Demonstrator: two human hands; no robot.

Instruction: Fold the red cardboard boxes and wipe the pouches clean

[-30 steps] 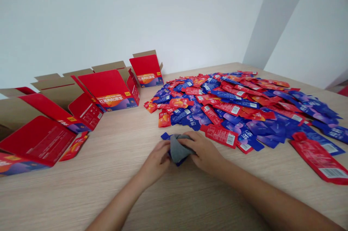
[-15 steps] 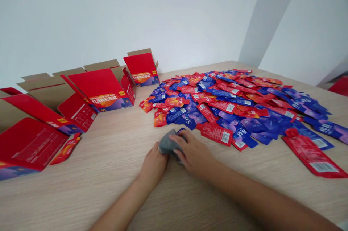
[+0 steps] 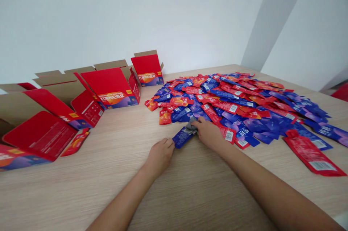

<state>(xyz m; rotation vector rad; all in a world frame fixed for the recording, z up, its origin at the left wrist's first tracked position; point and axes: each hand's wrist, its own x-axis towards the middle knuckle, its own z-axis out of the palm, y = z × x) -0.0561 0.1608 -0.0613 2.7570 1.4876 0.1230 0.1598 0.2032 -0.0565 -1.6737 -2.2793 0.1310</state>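
Note:
A blue sachet point(image 3: 181, 137) is pinched at its near end by my left hand point(image 3: 160, 155), low over the table. My right hand point(image 3: 209, 131) has its fingers closed on a crumpled grey cloth point(image 3: 191, 126), which lies against the sachet's far end. Just beyond my hands spreads a heap of red and blue sachets point(image 3: 231, 98). One red sachet point(image 3: 227, 134) at the heap's near edge is partly covered by my right hand.
Open red cartons point(image 3: 114, 87) with raised flaps stand in a row on the left, another carton point(image 3: 148, 69) behind them by the wall. A larger-looking red sachet point(image 3: 312, 155) lies at the right on the wooden table point(image 3: 130, 140).
My right hand has moved right and away with the cloth, baring the blue sachet that the cloth mostly covered before. My left hand stays on the sachet's near end. The view has shifted slightly left.

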